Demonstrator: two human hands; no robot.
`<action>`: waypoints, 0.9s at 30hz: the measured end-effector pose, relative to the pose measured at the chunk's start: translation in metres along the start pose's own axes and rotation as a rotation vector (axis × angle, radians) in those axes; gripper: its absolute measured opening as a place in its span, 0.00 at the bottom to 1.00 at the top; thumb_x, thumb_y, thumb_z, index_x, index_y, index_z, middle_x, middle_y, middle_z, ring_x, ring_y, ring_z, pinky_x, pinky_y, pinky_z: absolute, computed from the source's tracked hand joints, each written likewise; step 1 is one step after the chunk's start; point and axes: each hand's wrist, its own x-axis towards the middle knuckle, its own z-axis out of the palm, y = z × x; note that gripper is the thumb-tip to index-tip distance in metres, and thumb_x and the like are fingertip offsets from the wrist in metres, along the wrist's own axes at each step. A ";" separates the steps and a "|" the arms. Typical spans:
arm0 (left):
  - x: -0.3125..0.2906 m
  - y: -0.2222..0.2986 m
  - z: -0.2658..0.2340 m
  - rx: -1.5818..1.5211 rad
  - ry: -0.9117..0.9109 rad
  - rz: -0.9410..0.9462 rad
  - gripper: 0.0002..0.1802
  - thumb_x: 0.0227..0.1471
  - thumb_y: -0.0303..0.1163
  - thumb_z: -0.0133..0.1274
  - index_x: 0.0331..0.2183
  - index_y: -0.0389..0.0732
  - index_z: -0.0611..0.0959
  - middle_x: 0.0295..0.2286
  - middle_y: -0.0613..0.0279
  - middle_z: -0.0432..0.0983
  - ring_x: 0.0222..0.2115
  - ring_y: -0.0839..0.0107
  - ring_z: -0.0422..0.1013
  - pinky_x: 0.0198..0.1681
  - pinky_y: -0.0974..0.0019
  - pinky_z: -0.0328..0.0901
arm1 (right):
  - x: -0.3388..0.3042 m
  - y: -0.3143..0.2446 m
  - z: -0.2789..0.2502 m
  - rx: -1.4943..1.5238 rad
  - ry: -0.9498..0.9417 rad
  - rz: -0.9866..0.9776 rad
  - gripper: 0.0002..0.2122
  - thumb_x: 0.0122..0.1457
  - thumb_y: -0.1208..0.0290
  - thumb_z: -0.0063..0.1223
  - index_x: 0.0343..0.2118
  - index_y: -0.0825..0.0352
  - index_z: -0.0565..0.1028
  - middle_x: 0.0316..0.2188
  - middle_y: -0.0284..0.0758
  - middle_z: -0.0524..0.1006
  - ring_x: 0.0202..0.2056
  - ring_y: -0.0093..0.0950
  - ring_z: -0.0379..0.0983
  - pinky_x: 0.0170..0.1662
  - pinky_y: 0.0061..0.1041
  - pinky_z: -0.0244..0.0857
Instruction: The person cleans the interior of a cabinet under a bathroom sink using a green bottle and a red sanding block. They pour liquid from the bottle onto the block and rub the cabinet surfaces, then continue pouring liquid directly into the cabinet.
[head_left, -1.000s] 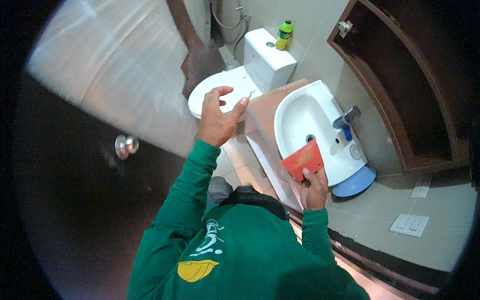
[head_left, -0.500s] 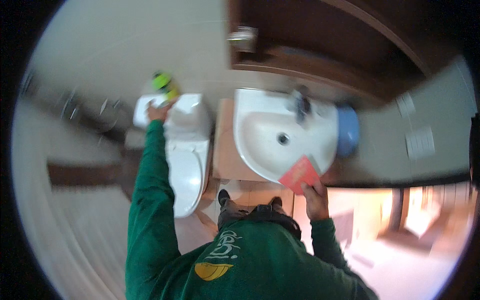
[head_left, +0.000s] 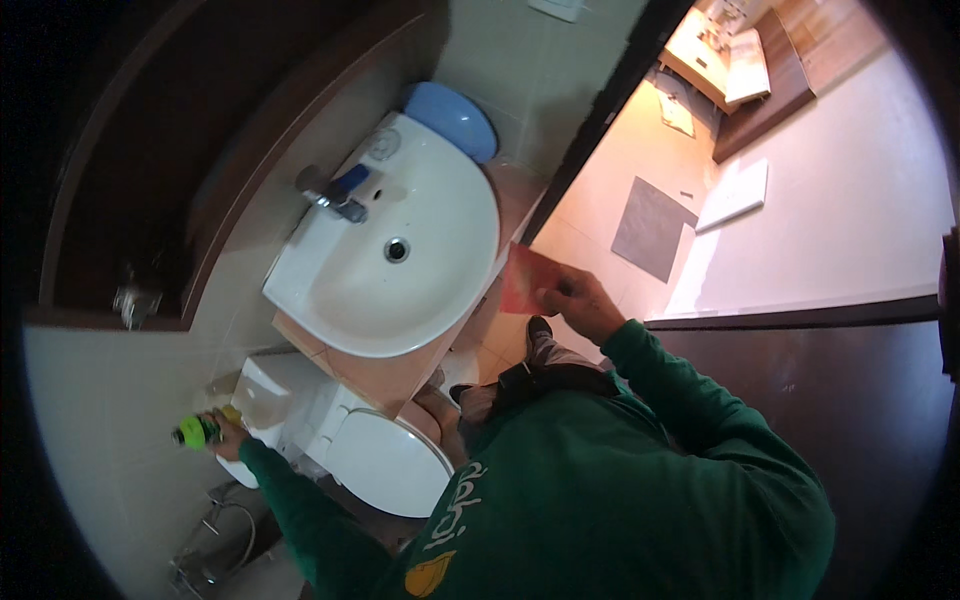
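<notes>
My left hand [head_left: 231,438] is closed around a small bright green and yellow bottle [head_left: 196,431] by the toilet tank [head_left: 262,393]. Whether the bottle still rests on the tank I cannot tell. My right hand [head_left: 586,304] pinches a flat, square, red cloth or pad [head_left: 529,279] between thumb and fingers. It hangs past the front rim of the white washbasin [head_left: 440,310], near the doorway.
A chrome faucet [head_left: 333,195] stands at the basin's back, with a blue plastic container [head_left: 452,118] beside it. Below lies the closed toilet lid [head_left: 388,468]. A dark wooden cabinet [head_left: 225,235] overhangs at left. Through the doorway, a grey mat [head_left: 653,228] lies on the floor.
The view has swung toward the doorway on the right. My left hand, earlier at the tank top beside the bottle, now grips it. My right hand has drawn the red piece away from the basin.
</notes>
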 end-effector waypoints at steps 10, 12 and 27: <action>-0.265 0.177 -0.073 -0.564 -0.462 0.118 0.45 0.51 0.55 0.60 0.54 0.25 0.69 0.48 0.42 0.71 0.43 0.56 0.73 0.45 0.55 0.72 | 0.011 0.072 -0.055 0.072 -0.021 0.040 0.11 0.65 0.66 0.49 0.44 0.68 0.74 0.30 0.31 0.75 0.31 0.20 0.71 0.35 0.23 0.68; -0.320 0.207 -0.066 -0.661 -0.644 0.170 0.40 0.53 0.50 0.59 0.55 0.27 0.69 0.48 0.44 0.70 0.45 0.57 0.71 0.47 0.55 0.69 | 0.007 0.049 -0.073 0.190 -0.051 0.187 0.12 0.66 0.64 0.47 0.46 0.68 0.72 0.29 0.30 0.74 0.29 0.19 0.71 0.33 0.22 0.68; -0.463 0.372 0.018 -0.420 -1.832 -0.108 0.29 0.53 0.32 0.58 0.54 0.36 0.69 0.40 0.57 0.74 0.39 0.66 0.74 0.44 0.61 0.71 | -0.012 0.078 -0.182 0.225 0.329 0.209 0.10 0.65 0.70 0.49 0.43 0.70 0.72 0.26 0.30 0.74 0.27 0.20 0.70 0.32 0.24 0.68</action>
